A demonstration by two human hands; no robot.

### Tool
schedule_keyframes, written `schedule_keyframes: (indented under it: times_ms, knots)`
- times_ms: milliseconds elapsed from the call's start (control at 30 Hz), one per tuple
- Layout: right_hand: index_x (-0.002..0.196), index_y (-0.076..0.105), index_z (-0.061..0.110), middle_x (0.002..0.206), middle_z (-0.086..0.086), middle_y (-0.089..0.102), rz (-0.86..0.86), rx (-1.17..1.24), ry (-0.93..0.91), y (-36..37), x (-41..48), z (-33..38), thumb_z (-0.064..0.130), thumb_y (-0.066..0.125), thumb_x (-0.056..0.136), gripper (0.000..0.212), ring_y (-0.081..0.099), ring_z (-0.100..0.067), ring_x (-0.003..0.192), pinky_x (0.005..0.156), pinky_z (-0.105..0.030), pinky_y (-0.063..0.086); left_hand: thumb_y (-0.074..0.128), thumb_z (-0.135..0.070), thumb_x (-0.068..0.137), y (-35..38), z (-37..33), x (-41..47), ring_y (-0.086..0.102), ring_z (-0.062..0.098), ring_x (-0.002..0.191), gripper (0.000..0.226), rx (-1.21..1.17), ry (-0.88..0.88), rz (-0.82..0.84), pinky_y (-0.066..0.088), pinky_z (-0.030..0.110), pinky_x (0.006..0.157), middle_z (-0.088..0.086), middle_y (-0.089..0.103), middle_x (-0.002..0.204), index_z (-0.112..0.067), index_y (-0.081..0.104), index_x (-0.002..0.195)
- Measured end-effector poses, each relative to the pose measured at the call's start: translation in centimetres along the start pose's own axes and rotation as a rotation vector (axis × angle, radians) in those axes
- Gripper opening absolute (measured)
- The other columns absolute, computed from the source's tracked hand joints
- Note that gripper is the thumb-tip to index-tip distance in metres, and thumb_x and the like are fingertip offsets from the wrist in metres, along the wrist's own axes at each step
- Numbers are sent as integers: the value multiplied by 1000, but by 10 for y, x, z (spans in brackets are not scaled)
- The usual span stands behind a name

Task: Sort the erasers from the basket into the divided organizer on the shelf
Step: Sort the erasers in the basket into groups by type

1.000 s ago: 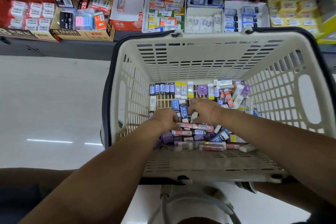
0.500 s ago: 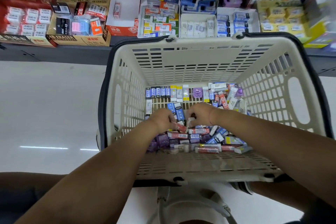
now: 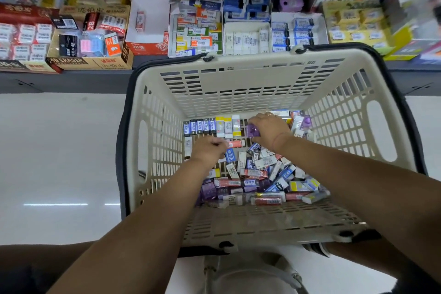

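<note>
Erasers [image 3: 202, 125] sit lined up by kind at the basket [image 3: 238, 93] wall, probably pre-sorting; right hand [image 3: 270, 127] pinches a purple one [image 3: 252, 131], left hand [image 3: 207, 151] grip too blurry to tell.

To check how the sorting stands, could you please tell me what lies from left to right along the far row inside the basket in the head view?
Blue-sleeved erasers → yellow-and-white erasers → purple eraser, gripped by the right hand → purple packet near the basket's right wall.
</note>
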State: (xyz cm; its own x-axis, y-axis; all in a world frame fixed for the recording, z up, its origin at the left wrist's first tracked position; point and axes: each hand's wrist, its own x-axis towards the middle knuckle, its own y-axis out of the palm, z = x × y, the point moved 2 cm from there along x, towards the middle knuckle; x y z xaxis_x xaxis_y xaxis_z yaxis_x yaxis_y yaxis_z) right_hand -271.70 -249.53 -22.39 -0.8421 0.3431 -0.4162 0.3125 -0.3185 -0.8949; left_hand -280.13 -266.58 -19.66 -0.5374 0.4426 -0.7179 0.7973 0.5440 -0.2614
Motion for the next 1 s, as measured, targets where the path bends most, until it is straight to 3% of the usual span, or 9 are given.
schedule_keyframes:
  times_ms: [100, 233, 300, 400, 467, 600, 767, 900, 1000]
  knots:
    - [113, 60, 20, 107, 2, 57, 71, 214, -48, -17, -13, -7, 17, 69, 81, 33, 53, -15, 97, 83, -24, 41, 61, -15, 93, -5, 3, 2, 61, 11, 69, 13, -65, -14, -42, 50, 22, 66, 1, 67, 83, -10, 65, 104]
    - [99, 63, 16, 87, 8, 58, 550, 499, -156, -33, -58, -14, 3, 73, 77, 27, 58, -8, 77, 70, -17, 48, 61, -18, 93, -12, 4, 7, 63, 11, 70, 5, -73, -30, -85, 52, 27, 74, -3, 69, 80, -14, 65, 94]
    - [103, 64, 15, 81, 13, 54, 708, 355, -192, -31, -79, -23, 3, 72, 79, 29, 54, -3, 69, 62, -11, 47, 62, -19, 93, -12, 3, 8, 63, 10, 70, 5, -65, -28, -77, 52, 27, 73, -4, 68, 80, -15, 65, 95]
    - [114, 64, 17, 96, 8, 54, 764, -9, -219, -34, -96, -49, 22, 73, 81, 35, 56, -15, 95, 84, -26, 47, 62, -17, 92, -7, 0, 5, 62, 8, 69, 5, -85, -18, -58, 48, 16, 59, -3, 67, 79, -13, 63, 95]
    - [113, 66, 14, 108, 1, 58, 816, -92, -202, -39, -98, -64, 36, 70, 83, 37, 55, -19, 105, 91, -32, 46, 62, -17, 93, -1, -2, 5, 61, 8, 68, 8, -103, -17, -44, 47, 12, 53, 0, 68, 83, -12, 63, 98]
    - [99, 69, 11, 103, -6, 66, 582, -25, -93, -48, -78, -69, 37, 58, 91, 29, 62, -21, 97, 87, -33, 48, 60, -14, 94, 21, -13, 15, 60, 11, 65, 9, -178, -62, -53, 47, 14, 51, 5, 67, 84, -11, 63, 86]
    - [124, 57, 18, 127, -3, 54, 48, 54, 11, -40, -28, -49, 27, 60, 90, 36, 52, -21, 115, 97, -33, 43, 58, -11, 94, 63, -24, 35, 58, 17, 65, 24, -358, -121, -165, 49, 26, 62, 8, 65, 77, -11, 60, 70]
    - [136, 46, 19, 141, -3, 44, -6, -39, 50, -20, -6, -37, 29, 62, 88, 52, 37, -24, 130, 107, -37, 31, 62, -6, 91, 89, -28, 41, 60, 14, 56, 3, -609, -252, -263, 51, 23, 52, 10, 64, 75, -4, 60, 90]
    - [136, 47, 21, 137, 0, 41, -18, -119, 43, -10, -5, -34, 43, 64, 83, 60, 32, -24, 128, 104, -39, 27, 62, -6, 91, 95, -27, 45, 62, 17, 55, 6, -677, -274, -312, 50, 24, 50, 13, 64, 79, -3, 57, 92]
